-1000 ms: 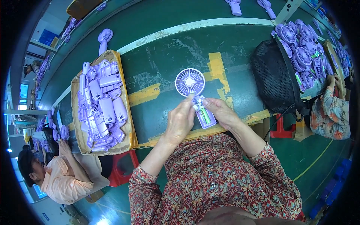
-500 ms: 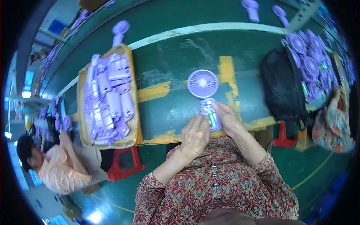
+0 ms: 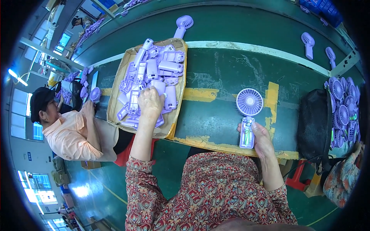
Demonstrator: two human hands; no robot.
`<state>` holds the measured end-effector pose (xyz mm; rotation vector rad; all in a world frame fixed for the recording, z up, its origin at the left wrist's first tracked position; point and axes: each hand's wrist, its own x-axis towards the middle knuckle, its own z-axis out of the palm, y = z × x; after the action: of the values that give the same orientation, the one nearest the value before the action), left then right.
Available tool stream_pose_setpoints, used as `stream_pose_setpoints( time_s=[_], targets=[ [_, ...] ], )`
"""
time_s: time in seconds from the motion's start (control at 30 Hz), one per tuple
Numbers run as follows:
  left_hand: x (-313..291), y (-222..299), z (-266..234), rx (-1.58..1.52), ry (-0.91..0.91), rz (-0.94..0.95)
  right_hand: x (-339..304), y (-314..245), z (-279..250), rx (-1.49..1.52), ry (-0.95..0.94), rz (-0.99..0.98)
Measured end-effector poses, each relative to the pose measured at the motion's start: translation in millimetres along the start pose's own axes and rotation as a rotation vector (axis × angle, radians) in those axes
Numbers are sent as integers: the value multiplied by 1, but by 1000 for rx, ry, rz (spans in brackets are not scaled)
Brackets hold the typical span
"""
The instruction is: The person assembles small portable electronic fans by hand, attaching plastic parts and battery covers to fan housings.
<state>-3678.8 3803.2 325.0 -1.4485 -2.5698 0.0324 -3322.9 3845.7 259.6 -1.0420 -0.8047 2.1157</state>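
Observation:
My right hand [image 3: 263,141] holds a purple handheld fan [image 3: 249,103] by its handle, thumb along the right edge. The handle faces up without a cover, and a green part and some wiring show inside. The fan's round grille points away from me and lies over the table. My left hand [image 3: 151,102] is down in a cardboard tray [image 3: 179,82] at the left, among loose purple handle shells [image 3: 169,68]. Its fingers are bent and pressed together; what they grip is hidden beneath the hand.
The green table [image 3: 216,119] carries yellow tape. A black mesh bag [image 3: 314,123] and a heap of purple fans [image 3: 345,104] stand at the right. Single fans [image 3: 184,23] lie beyond the white line. A co-worker [image 3: 71,131] sits at the left, another person's sleeve [image 3: 343,181] at the right.
My left hand has left the fan's handle and moved left into the tray of shells. My right hand keeps hold of the fan. The view has shifted toward the left.

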Motion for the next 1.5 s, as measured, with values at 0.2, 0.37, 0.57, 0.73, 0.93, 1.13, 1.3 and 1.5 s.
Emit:
stream_pose_setpoints(
  time_s=[0.2, 0.37, 0.57, 0.73, 0.93, 1.13, 1.3, 1.5],
  targets=[
    [27, -11, 4, -193, -144, -150, 0, -4, 0, 24, -17, 47],
    [30, -7, 4, -301, -109, -224, 5, 0, -7, 30, -37, 20],
    [34, -2, 2, -266, -35, -244, 5, -2, -9, 41, -59, 25],
    [36, -5, 26, -1076, 21, -129, 7, 0, -16, 53, -26, 25],
    [-18, 83, 13, -1852, -314, -158, 32, 5, -6, 111, 14, 41],
    [-61, 121, 38, -1124, -456, -40, 32, -1, 0, 119, -32, 27],
    [-73, 133, 15, -499, -21, 405, 33, 1, -5, 100, -20, 0],
    [-62, 138, 7, -448, -299, 428, 32, 1, -2, 144, -26, 14]
  ],
)
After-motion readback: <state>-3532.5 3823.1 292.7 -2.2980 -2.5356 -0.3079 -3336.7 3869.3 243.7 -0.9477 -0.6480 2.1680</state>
